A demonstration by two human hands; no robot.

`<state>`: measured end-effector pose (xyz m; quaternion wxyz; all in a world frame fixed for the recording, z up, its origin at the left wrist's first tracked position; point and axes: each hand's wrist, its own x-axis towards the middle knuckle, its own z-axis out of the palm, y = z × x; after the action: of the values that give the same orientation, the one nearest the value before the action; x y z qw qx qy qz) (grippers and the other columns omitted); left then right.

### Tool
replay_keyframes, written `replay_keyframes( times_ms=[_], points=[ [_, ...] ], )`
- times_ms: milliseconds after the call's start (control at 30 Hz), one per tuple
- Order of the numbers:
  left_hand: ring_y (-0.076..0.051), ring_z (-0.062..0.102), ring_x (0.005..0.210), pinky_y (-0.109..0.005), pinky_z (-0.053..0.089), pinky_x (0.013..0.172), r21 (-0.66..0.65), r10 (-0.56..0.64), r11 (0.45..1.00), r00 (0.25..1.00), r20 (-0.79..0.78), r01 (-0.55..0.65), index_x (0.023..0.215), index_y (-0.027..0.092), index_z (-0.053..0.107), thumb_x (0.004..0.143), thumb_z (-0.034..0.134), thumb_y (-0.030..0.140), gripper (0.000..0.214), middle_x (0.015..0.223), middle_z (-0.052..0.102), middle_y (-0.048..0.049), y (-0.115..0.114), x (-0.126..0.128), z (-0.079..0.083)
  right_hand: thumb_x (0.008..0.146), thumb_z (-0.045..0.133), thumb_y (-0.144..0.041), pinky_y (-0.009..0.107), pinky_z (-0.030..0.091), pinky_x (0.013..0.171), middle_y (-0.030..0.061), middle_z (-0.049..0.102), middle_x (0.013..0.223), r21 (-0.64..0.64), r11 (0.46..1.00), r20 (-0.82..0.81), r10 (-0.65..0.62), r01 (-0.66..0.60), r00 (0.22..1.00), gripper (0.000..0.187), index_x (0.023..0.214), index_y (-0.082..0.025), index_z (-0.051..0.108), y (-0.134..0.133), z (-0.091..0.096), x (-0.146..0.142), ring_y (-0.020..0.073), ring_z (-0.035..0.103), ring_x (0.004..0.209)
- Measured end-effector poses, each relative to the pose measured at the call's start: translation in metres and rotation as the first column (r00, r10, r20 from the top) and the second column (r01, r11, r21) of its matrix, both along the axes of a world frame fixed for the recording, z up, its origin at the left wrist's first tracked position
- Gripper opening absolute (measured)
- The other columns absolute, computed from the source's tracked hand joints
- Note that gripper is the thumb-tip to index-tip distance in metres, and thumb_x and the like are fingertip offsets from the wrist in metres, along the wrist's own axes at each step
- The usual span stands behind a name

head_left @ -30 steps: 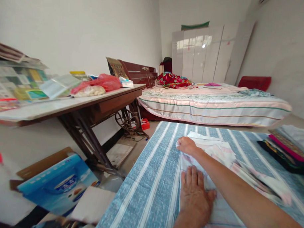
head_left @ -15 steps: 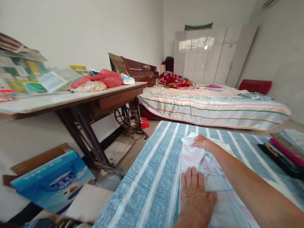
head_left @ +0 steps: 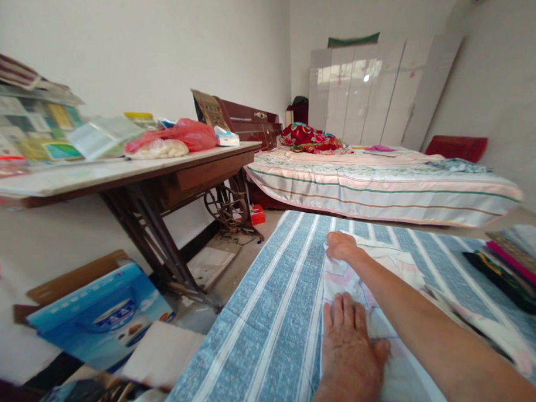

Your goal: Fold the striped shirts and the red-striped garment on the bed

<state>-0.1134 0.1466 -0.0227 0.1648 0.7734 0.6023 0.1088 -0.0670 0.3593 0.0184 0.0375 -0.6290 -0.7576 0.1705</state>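
The right hand pinches the far left edge of the pale cloth, seemingly to control it, while closer in the left hand lies flat, fingers slightly parted, probably to stop slipping. Under both hands the cloth rests on the striped cover; well right of the grip, folded fabrics sit stacked.

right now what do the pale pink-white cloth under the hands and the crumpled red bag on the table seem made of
Pale pink-white cloth: thin, matte fabric, perhaps cotton, judging by its soft creases. Crumpled red bag: probably thin plastic, slightly shiny and translucent-looking.
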Motion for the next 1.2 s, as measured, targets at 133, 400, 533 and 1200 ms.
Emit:
replay_keyframes(
  times_ms=[133,400,533,1200],
  points=[
    [-0.028,0.002,0.140,-0.051,0.002,0.113,-0.023,0.002,1.000,1.000,0.015,-0.001,0.143,0.011,0.027,0.087,0.023,0.061,0.075,0.152,0.012,-0.0145,0.000,0.001,0.002,0.088,0.054,-0.035,0.040,0.049,0.082,0.0070,0.056,0.115,-0.058,0.998,-0.146,-0.040,0.032,0.989,0.032,0.114,-0.017,0.054,0.009,-0.005,0.001,0.0197,0.057,0.097],
    [-0.028,-0.001,0.140,-0.051,0.004,0.113,-0.030,0.025,0.999,0.999,0.048,-0.024,0.145,0.014,0.021,0.087,0.022,0.063,0.075,0.153,0.006,-0.0126,-0.002,0.001,0.000,0.089,0.054,-0.036,0.039,0.050,0.079,0.0072,0.056,0.113,-0.150,0.977,-0.508,-0.208,0.151,0.836,0.033,0.115,-0.016,0.053,0.028,-0.011,0.011,0.0187,0.058,0.094],
    [-0.032,-0.001,0.139,-0.056,0.006,0.111,-0.023,0.102,0.995,0.995,0.009,-0.102,0.145,0.017,0.020,0.083,0.024,0.069,0.081,0.152,0.005,-0.0124,0.000,0.003,-0.001,0.088,0.054,-0.036,0.039,0.050,0.080,0.0066,0.056,0.114,-0.151,0.962,-0.584,-0.271,0.225,0.765,0.033,0.114,-0.016,0.054,0.034,-0.023,0.007,0.0200,0.057,0.095],
    [-0.033,0.011,0.139,-0.056,0.009,0.109,0.027,0.215,0.976,0.960,-0.180,-0.214,0.137,0.023,0.040,0.084,0.033,0.062,0.066,0.150,0.020,-0.0122,0.009,0.006,0.002,0.087,0.055,-0.035,0.038,0.050,0.079,0.0070,0.055,0.116,-0.125,0.972,-0.605,-0.234,0.199,0.761,0.034,0.115,-0.016,0.054,0.040,-0.024,-0.010,0.0200,0.057,0.096]
  ],
)
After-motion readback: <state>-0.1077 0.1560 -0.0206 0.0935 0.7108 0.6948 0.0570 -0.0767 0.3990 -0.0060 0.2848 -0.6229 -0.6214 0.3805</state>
